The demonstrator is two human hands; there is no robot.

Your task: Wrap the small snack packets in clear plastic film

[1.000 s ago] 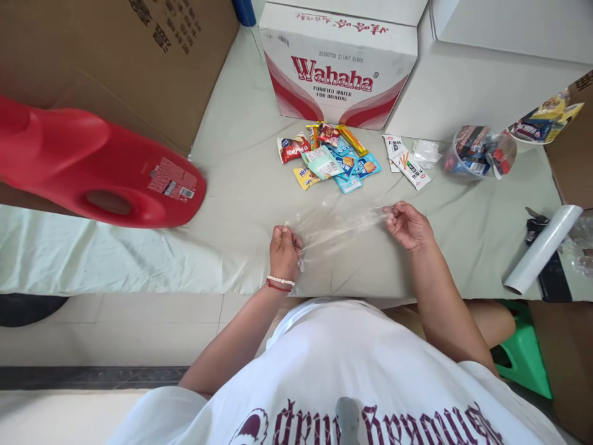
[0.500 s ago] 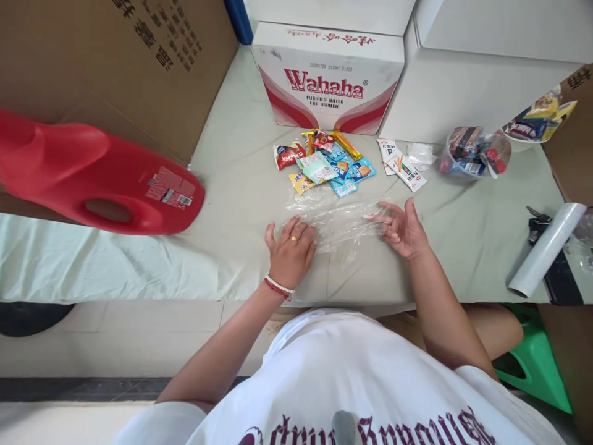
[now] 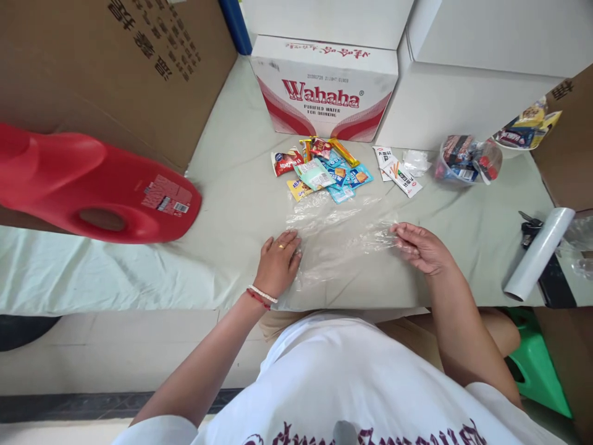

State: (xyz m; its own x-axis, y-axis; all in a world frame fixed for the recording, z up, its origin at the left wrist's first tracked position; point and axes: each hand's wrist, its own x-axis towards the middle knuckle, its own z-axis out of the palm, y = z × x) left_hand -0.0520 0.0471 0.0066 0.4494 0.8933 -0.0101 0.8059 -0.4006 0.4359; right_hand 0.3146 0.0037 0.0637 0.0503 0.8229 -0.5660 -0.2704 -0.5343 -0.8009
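A thin sheet of clear plastic film (image 3: 343, 238) is spread on the cloth-covered table in front of me. My left hand (image 3: 278, 262), with a ring and bracelets, lies palm down on its left edge, fingers stretched out. At the right edge, my right hand (image 3: 422, 248) pinches the film between thumb and fingers. Just beyond the film lies a pile of small snack packets (image 3: 319, 170) in red, yellow, blue and pale green. Two white snack sachets (image 3: 399, 173) lie to the right of the pile, beside a small clear wrapper (image 3: 416, 162).
A Wahaha water carton (image 3: 324, 93) stands behind the snacks, with white boxes (image 3: 463, 99) beside it. At left lies a red jug (image 3: 134, 191) against a cardboard box (image 3: 139, 74). To the right are a clear tub of snacks (image 3: 458, 162), a film roll (image 3: 540, 253) and keys (image 3: 530, 228).
My right hand has moved right and closed on the film's edge, and my left hand has slid slightly left and nearer to me. The film is now spread wider.
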